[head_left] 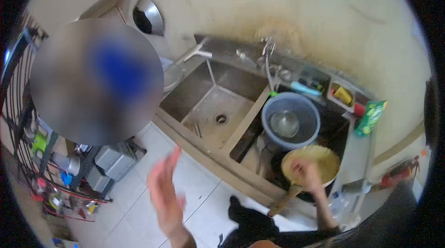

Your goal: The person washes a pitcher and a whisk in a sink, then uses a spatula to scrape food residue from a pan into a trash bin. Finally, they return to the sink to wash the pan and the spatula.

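Note:
My left hand [166,191] is raised over the floor in front of the sink, fingers stretched out and nothing in it. Over a yellowish pan [328,162] hovers or rests my right hand [308,174], its fingers curled in; whether they hold something small is hidden. The pan lies tilted in the right sink bowl, and its wooden handle [283,201] crosses the front rim. Behind it stands a grey-blue basin [269,130] with a roundish pale shape at its bottom.
The left sink bowl [201,130] has a drain, and a tap [268,46] is at the back. A green packet [371,118] stands on the right ledge. A rack with grey containers [116,161] is at left. A blurred disc covers the upper left.

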Motion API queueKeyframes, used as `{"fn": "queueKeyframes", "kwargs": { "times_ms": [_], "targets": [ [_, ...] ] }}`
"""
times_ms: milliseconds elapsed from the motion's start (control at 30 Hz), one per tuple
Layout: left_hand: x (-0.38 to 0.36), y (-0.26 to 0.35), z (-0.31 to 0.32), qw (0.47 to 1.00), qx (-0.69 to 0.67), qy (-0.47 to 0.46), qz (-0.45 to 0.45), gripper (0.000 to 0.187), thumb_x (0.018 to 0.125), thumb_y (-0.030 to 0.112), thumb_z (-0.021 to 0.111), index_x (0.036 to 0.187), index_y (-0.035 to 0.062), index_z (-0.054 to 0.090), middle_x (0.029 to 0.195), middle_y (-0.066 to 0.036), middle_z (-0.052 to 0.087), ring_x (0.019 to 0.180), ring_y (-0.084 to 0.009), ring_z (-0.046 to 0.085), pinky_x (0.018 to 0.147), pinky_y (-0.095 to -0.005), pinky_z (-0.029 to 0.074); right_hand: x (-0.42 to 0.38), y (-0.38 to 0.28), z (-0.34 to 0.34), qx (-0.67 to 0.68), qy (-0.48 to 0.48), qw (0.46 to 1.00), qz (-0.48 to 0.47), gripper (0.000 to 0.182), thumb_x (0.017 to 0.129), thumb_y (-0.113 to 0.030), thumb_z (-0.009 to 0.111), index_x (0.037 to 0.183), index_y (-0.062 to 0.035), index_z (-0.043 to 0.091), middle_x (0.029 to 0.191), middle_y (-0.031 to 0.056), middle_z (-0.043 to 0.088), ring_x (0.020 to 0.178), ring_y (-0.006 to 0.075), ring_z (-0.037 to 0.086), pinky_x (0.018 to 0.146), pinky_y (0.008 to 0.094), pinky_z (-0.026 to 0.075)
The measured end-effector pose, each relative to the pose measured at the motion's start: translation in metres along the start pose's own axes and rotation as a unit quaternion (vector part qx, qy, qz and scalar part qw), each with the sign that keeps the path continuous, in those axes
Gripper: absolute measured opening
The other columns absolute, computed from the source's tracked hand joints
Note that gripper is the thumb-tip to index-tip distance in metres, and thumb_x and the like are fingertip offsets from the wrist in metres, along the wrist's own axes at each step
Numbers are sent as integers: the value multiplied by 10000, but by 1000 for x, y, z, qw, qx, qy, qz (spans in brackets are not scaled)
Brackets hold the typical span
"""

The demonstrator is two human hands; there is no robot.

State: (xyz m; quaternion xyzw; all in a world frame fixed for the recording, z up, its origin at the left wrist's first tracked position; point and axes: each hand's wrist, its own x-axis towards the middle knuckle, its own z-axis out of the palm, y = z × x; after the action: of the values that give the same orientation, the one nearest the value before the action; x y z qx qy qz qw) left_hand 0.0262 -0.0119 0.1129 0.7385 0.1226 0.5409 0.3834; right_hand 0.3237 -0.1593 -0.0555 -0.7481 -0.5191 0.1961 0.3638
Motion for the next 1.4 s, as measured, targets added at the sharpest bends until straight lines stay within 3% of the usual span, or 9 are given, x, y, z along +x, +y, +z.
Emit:
{"fn": "queueKeyframes", "kwargs": {
  "times_ms": [267, 467, 800, 867, 1000, 1133, 1200, 1333, 1400],
  "targets": [
    [30, -514, -106, 901, 176, -100, -383, 455, 839, 283, 509, 1218, 44, 431, 1154, -124, 504, 983, -209, 514, 861, -335, 385, 204, 16, 43, 53, -65, 988, 130, 243, 750, -98, 572, 989, -106, 610, 911, 125, 616, 756, 274, 600, 701, 369, 474],
    [-35, -794, -95, 535, 365, -495, -579, 379, 802, 313, 569, 1063, 37, 556, 965, -68, 571, 846, -209, 521, 764, -358, 419, 243, 44, 94, -182, 75, 968, 158, 236, 783, -204, 572, 1007, -138, 608, 911, 125, 590, 900, 302, 565, 772, 400, 464],
    [-95, -805, -46, 692, 255, -150, -658, 392, 811, 354, 588, 968, -4, 571, 773, -48, 564, 640, -145, 513, 617, -312, 467, 265, 156, 107, 247, 337, 821, 389, 253, 864, -225, 497, 919, -3, 606, 802, 97, 642, 650, 220, 612, 594, 301, 483],
    [-71, -776, -3, 726, 138, -163, -653, 400, 813, 363, 592, 949, -13, 574, 735, -44, 562, 599, -132, 511, 587, -303, 476, 253, 227, 116, -77, 288, 773, 560, 312, 880, -266, 459, 947, 13, 580, 807, 125, 620, 660, 216, 603, 620, 296, 505],
    [18, -668, 95, 793, -3, -304, -528, 360, 807, 326, 620, 919, -13, 570, 696, -30, 569, 564, -115, 499, 575, -273, 461, 295, 176, 137, 571, 313, 659, 377, 274, 867, -238, 461, 914, 16, 552, 674, 115, 559, 612, 216, 575, 564, 318, 492],
    [39, -613, 144, 809, -211, -294, -463, 287, 787, 221, 636, 931, -19, 568, 730, -48, 595, 662, -111, 545, 608, -267, 447, 350, 46, 130, 605, 201, 692, 339, 297, 886, -211, 461, 1035, 25, 562, 921, 161, 619, 825, 260, 612, 726, 366, 499],
    [45, -611, 145, 821, -241, -296, -424, 279, 779, 196, 635, 941, -20, 565, 756, -62, 610, 702, -113, 564, 632, -269, 451, 306, 108, 132, 187, 287, 895, 285, 306, 892, -241, 450, 1012, -5, 604, 953, 113, 635, 838, 238, 616, 721, 370, 487],
    [68, -595, 123, 811, -91, -461, -350, 273, 754, 133, 620, 975, -13, 552, 776, -102, 610, 753, -154, 592, 676, -289, 466, 224, 238, 133, -126, 370, 747, 538, 276, 880, -252, 445, 906, -56, 638, 835, 92, 645, 692, 255, 624, 605, 349, 497],
    [74, -593, 122, 810, -95, -467, -340, 277, 750, 130, 612, 981, -9, 552, 778, -122, 609, 748, -183, 599, 667, -302, 465, 236, 231, 140, 406, 351, 711, 455, 294, 893, -263, 416, 929, -57, 622, 735, 103, 615, 612, 224, 615, 493, 324, 500]
  ]
}}
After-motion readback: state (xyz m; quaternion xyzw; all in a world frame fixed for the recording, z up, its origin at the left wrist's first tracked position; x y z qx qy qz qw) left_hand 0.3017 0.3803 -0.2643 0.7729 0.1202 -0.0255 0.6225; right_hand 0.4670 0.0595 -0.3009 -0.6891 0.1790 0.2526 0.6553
